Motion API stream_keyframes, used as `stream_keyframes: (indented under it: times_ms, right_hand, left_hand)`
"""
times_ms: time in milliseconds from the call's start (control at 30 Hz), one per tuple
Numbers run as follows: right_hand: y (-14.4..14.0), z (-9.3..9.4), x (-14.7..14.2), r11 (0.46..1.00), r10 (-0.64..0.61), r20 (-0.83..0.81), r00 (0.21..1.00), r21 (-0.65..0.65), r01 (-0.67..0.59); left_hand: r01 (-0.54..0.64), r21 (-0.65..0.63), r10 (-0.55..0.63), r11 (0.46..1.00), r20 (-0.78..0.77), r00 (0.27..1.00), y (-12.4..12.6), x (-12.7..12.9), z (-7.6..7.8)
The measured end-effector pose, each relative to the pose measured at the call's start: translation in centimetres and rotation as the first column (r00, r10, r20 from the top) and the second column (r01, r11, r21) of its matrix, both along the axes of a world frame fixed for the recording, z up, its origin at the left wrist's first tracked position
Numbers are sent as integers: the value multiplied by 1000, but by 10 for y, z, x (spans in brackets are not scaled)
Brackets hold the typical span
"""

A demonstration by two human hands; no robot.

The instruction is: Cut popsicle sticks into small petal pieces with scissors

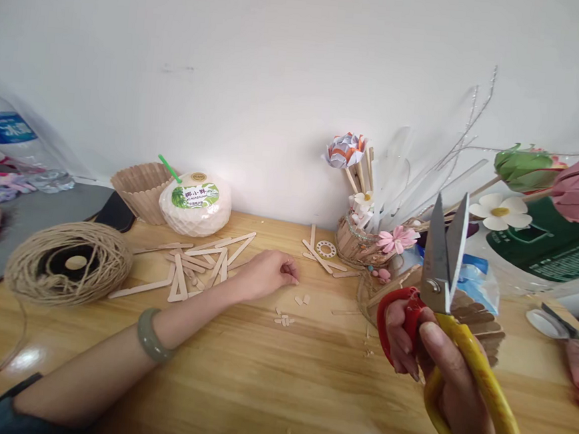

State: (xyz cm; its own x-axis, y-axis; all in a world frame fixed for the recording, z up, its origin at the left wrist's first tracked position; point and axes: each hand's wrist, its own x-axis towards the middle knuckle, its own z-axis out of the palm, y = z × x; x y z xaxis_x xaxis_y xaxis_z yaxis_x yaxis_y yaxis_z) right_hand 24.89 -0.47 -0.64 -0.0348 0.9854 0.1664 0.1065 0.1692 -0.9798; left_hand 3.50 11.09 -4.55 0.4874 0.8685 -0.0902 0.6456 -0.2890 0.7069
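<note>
My right hand [457, 384] grips a pair of scissors [437, 282] with one red and one yellow handle loop. The blades point up and stand slightly apart, with nothing between them. Low over the wooden table, my left hand [271, 272] has its fingers curled and pressed together. Whatever they hold, if anything, is hidden. Just right of and below those fingers lie small cut wood pieces [284, 320]. Behind and left of that hand, popsicle sticks [179, 276] are scattered in a loose pile.
A ball of twine [68, 263] sits at left, near a coconut with a green straw [195, 204] and a fluted wooden container [141, 188]. At right stand a stick-covered holder [362, 243], paper flowers [345, 150] and a dark green bag [548, 244]. A white wall rises behind.
</note>
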Motion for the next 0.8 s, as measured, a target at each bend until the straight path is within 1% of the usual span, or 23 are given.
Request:
stream_keyframes:
  times_ms: [100,200,367,433,500,633,700,800]
  right_hand:
    - [0,1,-1,1000,-3,21,1000,2,3]
    - [0,4,-1,1000,-5,43,999,21,4]
    - [1,6,-1,1000,-14,15,1000,24,13]
    - [2,6,-1,999,-20,-11,1000,33,20]
    - [2,7,-2,999,-23,-43,999,31,25]
    - [1,7,-4,998,-37,-73,997,38,40]
    - [1,7,-4,998,-42,-63,997,46,45]
    - [0,9,-3,999,-36,-62,997,32,38]
  left_hand:
    - [8,31,-8,999,1,1000,4,4,-4]
    - [6,63,-6,998,0,1000,6,3,-4]
    - [2,151,2,989,-24,1000,-1,6,6]
    - [49,195,-41,980,-43,998,-8,13,11]
    - [134,235,-121,963,-67,990,-15,23,14]
    - [313,290,-278,904,-156,948,-27,46,13]
    - [365,302,-311,881,-213,926,-31,55,11]
    - [406,302,-324,863,-287,902,-37,64,8]
